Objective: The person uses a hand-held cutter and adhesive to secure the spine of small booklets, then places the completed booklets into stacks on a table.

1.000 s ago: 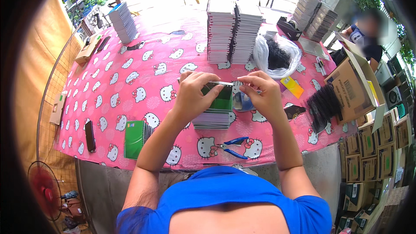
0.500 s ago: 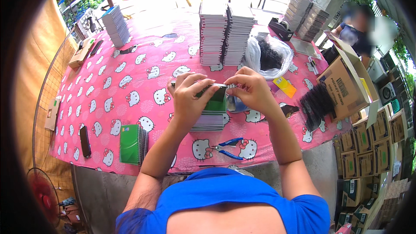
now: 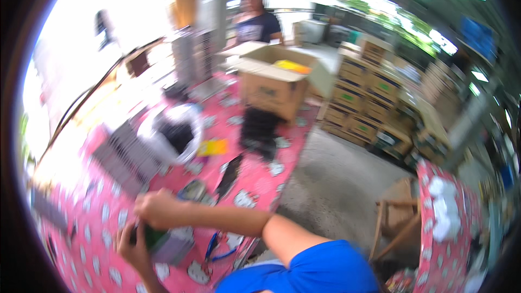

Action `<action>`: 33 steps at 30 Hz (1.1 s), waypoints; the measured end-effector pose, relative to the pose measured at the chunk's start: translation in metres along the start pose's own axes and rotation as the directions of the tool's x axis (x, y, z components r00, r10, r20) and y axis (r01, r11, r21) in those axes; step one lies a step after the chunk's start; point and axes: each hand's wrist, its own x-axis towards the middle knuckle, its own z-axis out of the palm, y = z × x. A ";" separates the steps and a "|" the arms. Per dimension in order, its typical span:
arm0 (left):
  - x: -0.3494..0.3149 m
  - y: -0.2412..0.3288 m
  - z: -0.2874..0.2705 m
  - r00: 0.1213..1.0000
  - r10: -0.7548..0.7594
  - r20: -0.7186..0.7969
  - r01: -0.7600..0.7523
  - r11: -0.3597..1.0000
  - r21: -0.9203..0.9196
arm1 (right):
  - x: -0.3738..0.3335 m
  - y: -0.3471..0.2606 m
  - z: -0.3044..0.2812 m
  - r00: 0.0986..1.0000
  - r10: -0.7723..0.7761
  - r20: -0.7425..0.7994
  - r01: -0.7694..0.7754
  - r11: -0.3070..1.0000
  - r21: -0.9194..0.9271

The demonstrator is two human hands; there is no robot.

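The picture is smeared by motion. At the lower left, my left hand (image 3: 130, 247) has its fingers closed on the edge of a green-covered notebook (image 3: 154, 239). The notebook rests on a short stack of notebooks (image 3: 176, 248). Just above it is my right hand (image 3: 158, 210), its fingers bent together at the notebook's top edge; what they pinch is hidden. To the right of the stack lie blue-handled pliers (image 3: 213, 247). A taller stack of notebooks (image 3: 127, 154) stands beyond my hands, beside a white plastic bag (image 3: 145, 130) with black coils inside.
On the pink patterned table cover (image 3: 255, 182) lie a yellow card (image 3: 213, 147) and a heap of black coils (image 3: 259, 133). An open cardboard box (image 3: 271, 84) stands at the table's far right. A person (image 3: 258, 24) is behind it. Stacked cartons (image 3: 358, 97) rise beyond the floor.
The view has swung to the right, so my hands and the stack now show at the lower left. Both hands stay at the green notebook; my right hand appears more closed.
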 end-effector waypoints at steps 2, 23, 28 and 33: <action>-0.003 -0.020 -0.015 0.996 0.084 -0.021 -0.080 0.989 0.121 | 0.013 -0.011 0.009 0.999 -0.050 -0.022 0.053 0.979 0.197; -0.002 0.023 -0.003 0.944 0.326 0.043 -0.329 0.934 0.137 | 0.016 0.090 0.022 0.939 -0.183 -0.293 0.274 0.911 0.309; 0.000 0.002 0.004 0.991 0.122 0.049 -0.127 0.984 0.125 | -0.072 0.188 0.058 0.807 0.487 0.332 -0.482 0.870 -0.105; 0.007 -0.006 -0.004 0.998 0.063 0.030 -0.066 0.991 0.115 | -0.092 0.191 0.098 0.923 0.376 0.078 -0.335 0.887 -0.317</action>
